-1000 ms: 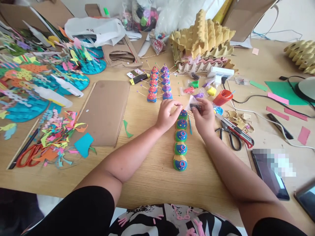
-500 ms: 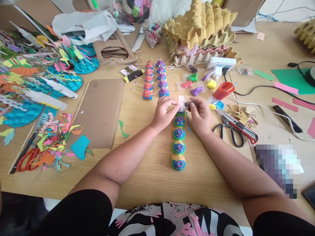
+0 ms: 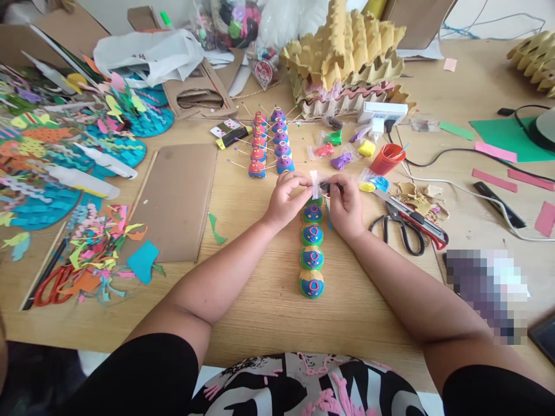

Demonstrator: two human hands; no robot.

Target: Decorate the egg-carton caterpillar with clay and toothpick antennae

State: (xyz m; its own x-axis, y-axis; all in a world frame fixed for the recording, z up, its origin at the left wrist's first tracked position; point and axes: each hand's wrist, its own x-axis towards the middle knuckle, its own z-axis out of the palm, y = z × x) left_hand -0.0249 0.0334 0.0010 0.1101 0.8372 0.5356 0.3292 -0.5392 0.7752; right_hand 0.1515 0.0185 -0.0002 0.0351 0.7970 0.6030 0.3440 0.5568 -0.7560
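Note:
A small clear plastic bag with dark clay-like stuff in it is held up between my two hands. My left hand pinches the clear end of the bag between thumb and fingers. Closed around the dark end is my right hand, its thumb on top. Just below lies a row of blue and green painted egg-carton cups with red rings and small yellow dots; my hands partly hide its far end. Beyond them stand a red-and-blue row and a purple-and-blue row, with pins sticking out.
Small bags of coloured clay and a red cup lie beyond my right hand. Nearer are a utility knife and black-handled scissors. At left are cardboard, paper scraps and glue bottles. Egg trays stand behind.
The view has shifted slightly. My right hand has turned a little on the dark end of the bag, and both hands keep their hold.

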